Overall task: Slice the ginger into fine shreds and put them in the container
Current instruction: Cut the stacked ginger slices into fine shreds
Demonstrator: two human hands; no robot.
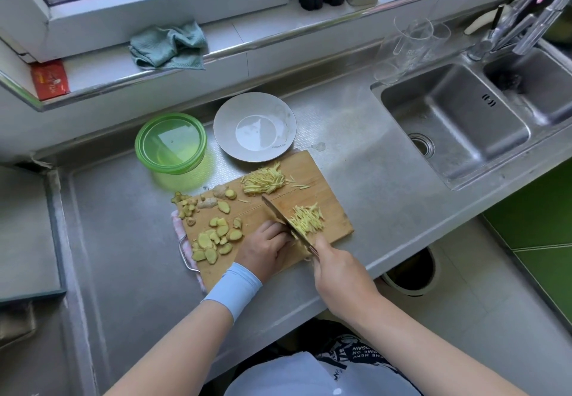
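Head view shows a wooden cutting board (322,191) lying on a steel counter (356,179), with a pink cloth (177,230) poking out from under its left edge. The right hand (337,267) is wrapped around the handle of a knife (277,211), whose blade stands edge-down on the board and angles away from the person. The left hand (267,245), with a pale blue wristband (233,287) at the wrist, sits just left of the blade with its fingers curled down onto the board; whether they pin anything I cannot tell, since they cover what is beneath. A small heap of ginger shreds (308,219) lies against the right face of the blade, and a larger heap of shreds (264,180) rests near the board's far edge. Ginger slices (216,238) are scattered over the left part of the board. The green round container (171,143) stands on the counter beyond the board's far left corner, apart from it, with no shreds visible inside. A grey plate (255,126) sits just beside it, touching the board's far edge. A steel sink (455,123) is set to the right.
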